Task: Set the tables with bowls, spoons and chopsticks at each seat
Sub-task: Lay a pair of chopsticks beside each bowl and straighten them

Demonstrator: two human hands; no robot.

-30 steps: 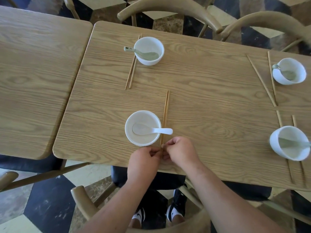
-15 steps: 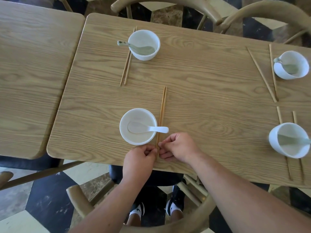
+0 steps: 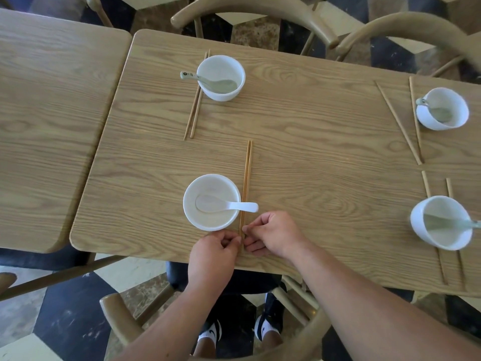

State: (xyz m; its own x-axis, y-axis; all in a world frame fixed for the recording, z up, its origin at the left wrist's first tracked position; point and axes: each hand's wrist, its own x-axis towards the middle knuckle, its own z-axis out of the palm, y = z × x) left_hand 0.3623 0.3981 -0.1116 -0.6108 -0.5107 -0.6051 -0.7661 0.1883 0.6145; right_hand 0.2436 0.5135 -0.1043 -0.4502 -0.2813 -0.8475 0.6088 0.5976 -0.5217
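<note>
Pinching with both: the left hand [image 3: 212, 252], fingers curled, closing on the near tips of the chopsticks [image 3: 247, 178] just in front of the near bowl [image 3: 211, 201], and the right hand [image 3: 273, 235], also curled, nipping the same tips from the side away from that bowl. Probably squaring the pair, so better to press the two tips together and level them, not to lift. Slide gently along the worktop [image 3: 312, 157], holding the sticks parallel and touching along the whole length, as lying now, just to the right of the near bowl and reaching well beyond it. Mind the white spoon [image 3: 229, 205]: resting inside the near bowl, handle over the rim and crossing above the sticks, so easy to knock with a raised stick or a knuckle. Leave the tips a little inside the worktop edge in front of the near bowl, not overhanging. Release by opening the fingers sideways, without dragging the pair askew. For a pattern, look beyond the near bowl to the far bowl [image 3: 220, 77], with a green spoon [image 3: 205, 80] inside and a neat second pair [image 3: 194, 108] at its left side. Far to the right of the near bowl, a level bowl [image 3: 441, 222] over a parted pair [image 3: 442, 269], and beyond it a corner bowl [image 3: 442, 108] beside splayed sticks [image 3: 398, 121]; likely needing the same tidying.
</note>
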